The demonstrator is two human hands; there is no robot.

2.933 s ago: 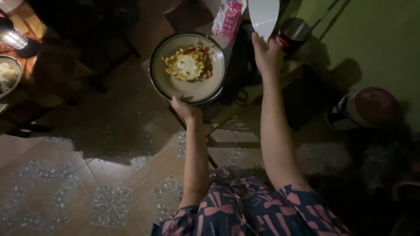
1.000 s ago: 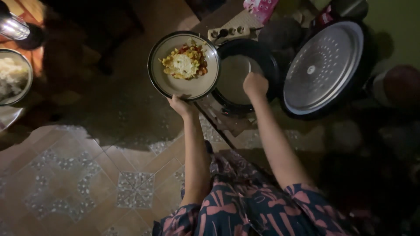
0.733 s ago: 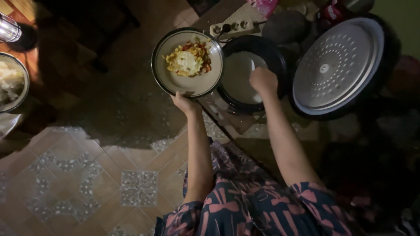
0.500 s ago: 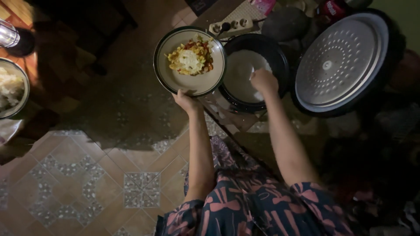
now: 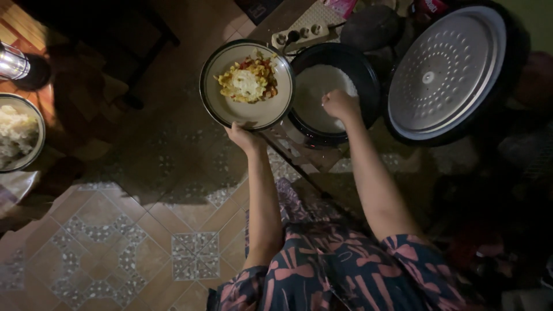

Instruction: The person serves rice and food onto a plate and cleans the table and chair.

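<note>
- At the bottom of the frame is the person's dress (image 5: 345,270), dark blue with pink shapes.
- Under it, in the lower left, is a tiled floor (image 5: 115,247) with grey flower patterns.
- Two bare arms reach up from the dress toward the middle of the frame.
- The left hand (image 5: 245,138) is closed on the near edge of a round plate (image 5: 222,106). The thumb lies on the rim and the fingers go under it.
- The plate sits in the upper middle of the frame, held up over the floor. A heap of yellow and red food (image 5: 246,83) lies on it.
- The right hand (image 5: 341,105) is curled shut, over the near side of the pot. It is too dark to tell what it is gripping.
- The pot is a black rice cooker (image 5: 368,80), just right of the plate, almost touching it. White rice (image 5: 322,83) fills it.
- The cooker's lid (image 5: 446,72) stands open at the upper right, showing its shiny inside with many small dots.
- A white power strip (image 5: 302,33) lies at the top, just past the plate and the cooker.
- Far off at the left edge is a bowl (image 5: 36,151) with pale food in it.
- Above that bowl, in the upper left, stands a shiny metal cup (image 5: 12,62).
</note>
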